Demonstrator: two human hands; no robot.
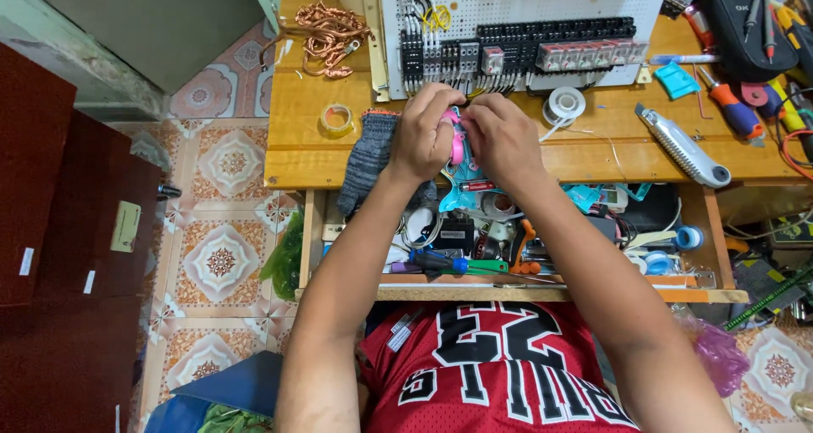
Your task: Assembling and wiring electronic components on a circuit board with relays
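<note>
My left hand [426, 132] and my right hand [501, 136] meet over the front edge of a wooden workbench [296, 158]. Together they grip a small pink object [456, 141]; most of it is hidden by my fingers. Just beyond my hands lies a white perforated panel [525, 1] carrying rows of black terminal blocks and relays with wires. A grey knitted glove [369, 158] hangs over the bench edge beside my left wrist. A small reel of solder wire [565, 104] lies to the right of my right hand.
An open drawer [508, 293] under the bench holds screwdrivers, tape rolls and small parts. Coiled copper wire [326, 35] and a yellow tape roll [337, 119] lie at the left. A utility knife [683, 149], screwdrivers and a black tool pouch [745, 22] occupy the right. Dark red cabinets [59, 230] stand left.
</note>
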